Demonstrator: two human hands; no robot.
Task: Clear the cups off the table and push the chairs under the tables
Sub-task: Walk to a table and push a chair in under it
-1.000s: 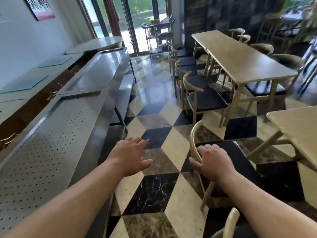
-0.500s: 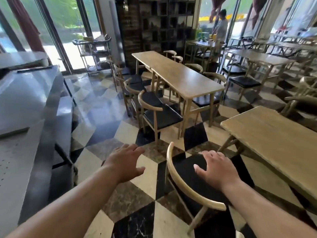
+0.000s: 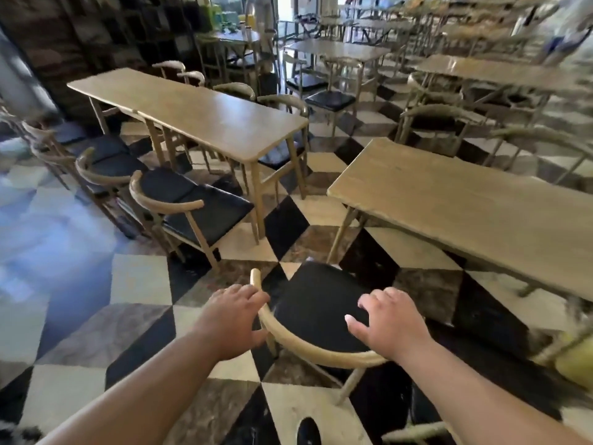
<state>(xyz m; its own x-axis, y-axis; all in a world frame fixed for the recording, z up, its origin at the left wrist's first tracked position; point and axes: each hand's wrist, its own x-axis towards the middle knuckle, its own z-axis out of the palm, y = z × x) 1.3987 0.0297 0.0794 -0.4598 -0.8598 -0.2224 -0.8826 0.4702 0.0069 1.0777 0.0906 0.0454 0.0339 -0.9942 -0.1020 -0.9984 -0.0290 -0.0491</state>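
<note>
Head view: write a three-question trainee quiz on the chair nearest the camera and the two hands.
1. True or false: the nearest chair is tucked under the table on its right.
2. Which hand touches the chair's curved backrest at its left end? A) left hand B) right hand
3. Fill in: the chair's seat is ____ in colour.

Key
1. False: it stands out on the tiled floor, its seat clear of the tabletop.
2. A. The right hand is spread open over the backrest's right end; contact there cannot be told.
3. Black.
</note>
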